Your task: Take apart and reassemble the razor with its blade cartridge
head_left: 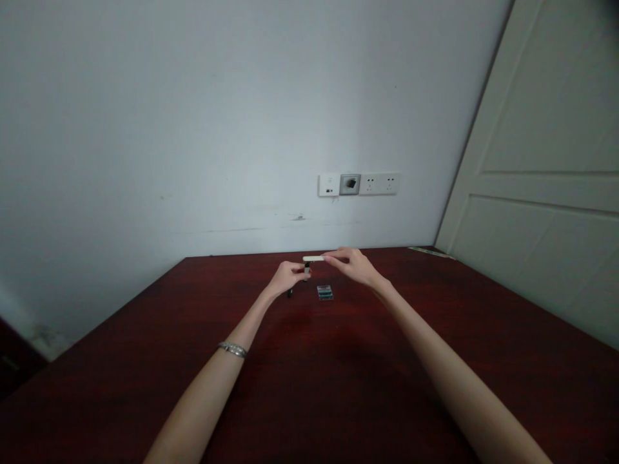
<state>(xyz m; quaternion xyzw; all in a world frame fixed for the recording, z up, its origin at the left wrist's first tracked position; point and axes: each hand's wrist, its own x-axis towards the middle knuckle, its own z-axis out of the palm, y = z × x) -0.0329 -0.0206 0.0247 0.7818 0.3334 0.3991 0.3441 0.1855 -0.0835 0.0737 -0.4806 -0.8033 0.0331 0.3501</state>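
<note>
Both my hands are raised over the far part of the dark red table. My left hand (285,278) pinches a small upright piece (307,270), dark at the top and pale below; its kind is too small to make out. From the right, my right hand (354,265) grips the end of a flat, thin, cream-white bar (313,258), held level. The bar's left end is right above the upright piece; whether they touch I cannot tell. On the table below lies a small clear flat case (325,292) with bluish contents. A small black object (289,292) shows beneath my left hand.
Behind the table (309,399) rises a white wall with a row of sockets (380,183) and a grey-framed outlet (349,184). A pale panelled door (546,187) stands along the right. A thin strip (431,252) lies at the far right table edge.
</note>
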